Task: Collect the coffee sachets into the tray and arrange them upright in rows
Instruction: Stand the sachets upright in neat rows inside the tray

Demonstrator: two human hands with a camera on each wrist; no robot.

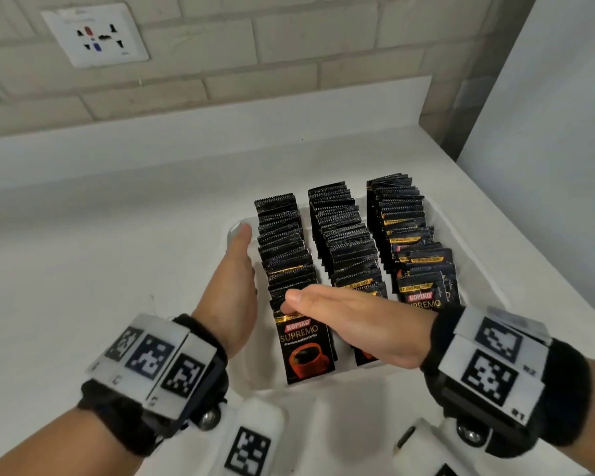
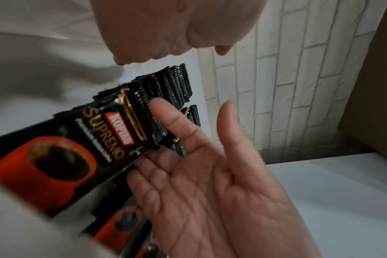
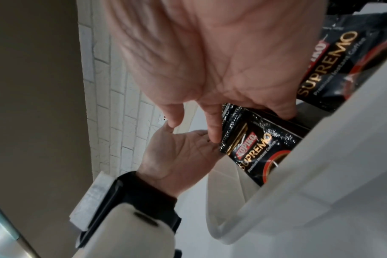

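Observation:
A white tray (image 1: 323, 383) on the counter holds three rows of black Kopiko coffee sachets standing upright: left row (image 1: 282, 242), middle row (image 1: 344, 235), right row (image 1: 406, 228). My left hand (image 1: 234, 280) lies flat with straight fingers along the outer side of the left row; in the left wrist view its fingers (image 2: 166, 122) touch the sachets' edges. My right hand (image 1: 340, 314) reaches across the front of the rows. Its fingers (image 3: 214, 129) bend down over the top edge of the left row's front sachet (image 1: 304, 352), while the thumb stays straight and off it.
The tray stands on a white counter (image 1: 100, 235) against a pale brick wall with a socket plate (image 1: 95, 34). A white panel (image 1: 547, 132) rises at the right. White marker-tagged blocks (image 1: 251, 441) lie just in front of the tray.

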